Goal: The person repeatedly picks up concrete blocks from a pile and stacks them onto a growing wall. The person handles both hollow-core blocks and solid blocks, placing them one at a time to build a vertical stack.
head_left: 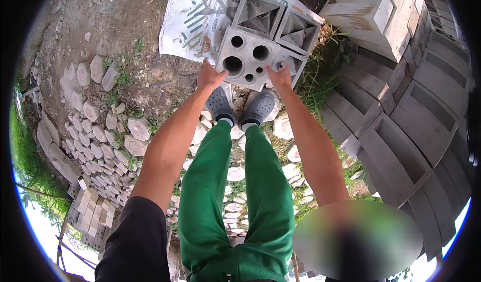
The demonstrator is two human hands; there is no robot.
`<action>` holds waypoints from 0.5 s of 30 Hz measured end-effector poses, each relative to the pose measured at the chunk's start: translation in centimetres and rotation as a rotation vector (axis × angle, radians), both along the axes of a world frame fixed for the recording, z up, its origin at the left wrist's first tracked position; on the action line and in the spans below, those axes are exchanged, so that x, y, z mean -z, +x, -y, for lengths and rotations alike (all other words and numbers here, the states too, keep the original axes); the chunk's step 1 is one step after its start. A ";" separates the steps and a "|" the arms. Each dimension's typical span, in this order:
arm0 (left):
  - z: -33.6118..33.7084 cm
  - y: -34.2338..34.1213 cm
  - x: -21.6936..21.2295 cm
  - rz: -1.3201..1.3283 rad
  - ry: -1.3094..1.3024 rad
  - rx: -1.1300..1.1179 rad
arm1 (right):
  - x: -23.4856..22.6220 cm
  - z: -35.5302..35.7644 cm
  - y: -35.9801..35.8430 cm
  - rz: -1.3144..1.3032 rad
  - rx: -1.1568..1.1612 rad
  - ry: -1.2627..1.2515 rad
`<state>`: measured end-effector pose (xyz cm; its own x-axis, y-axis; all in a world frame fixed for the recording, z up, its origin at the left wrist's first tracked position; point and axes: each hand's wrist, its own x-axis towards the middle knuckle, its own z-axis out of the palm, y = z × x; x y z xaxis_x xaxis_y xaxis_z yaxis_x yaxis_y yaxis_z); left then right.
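Observation:
A grey concrete vent block (246, 61) with several round holes of different sizes lies in front of my feet. My left hand (210, 77) is closed on its near left corner, thumb over the edge. On the near right side my right hand (279, 75) grips the same block, its fingers partly hidden. Beyond it sits a square vent block (257, 14) with an angular, pyramid-like inside. A similar block (299, 30) stands to its right, and another grey block shows partly behind my right hand. A white printed sack (183, 34) is spread under the blocks.
Stacked hollow concrete blocks (396, 146) rise along the right side, with pale slabs (361, 14) at the far right. Hexagonal pavers (139, 128) cover the ground at left and between my legs. My grey clogs (258, 106) stand close to the near block edge.

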<state>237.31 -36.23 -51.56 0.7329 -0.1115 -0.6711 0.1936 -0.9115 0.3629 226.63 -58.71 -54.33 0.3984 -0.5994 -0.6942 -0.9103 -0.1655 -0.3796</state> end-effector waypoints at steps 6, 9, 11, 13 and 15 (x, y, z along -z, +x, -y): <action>1.3 -0.1 4.9 -0.022 0.066 -0.021 | 2.5 -1.0 5.7 0.074 0.159 -0.083; -0.2 -0.3 6.3 0.115 0.009 -0.025 | 1.7 -2.2 7.0 0.081 0.170 -0.073; -0.9 -0.6 6.2 0.064 0.011 -0.066 | 1.1 -2.7 7.1 0.029 0.199 -0.100; 1.5 -0.7 2.9 0.084 0.021 -0.029 | -0.2 -2.1 4.3 0.136 0.330 -0.139; 2.0 -1.6 -2.3 0.052 -0.033 0.037 | -3.7 -2.2 0.3 0.195 0.438 -0.120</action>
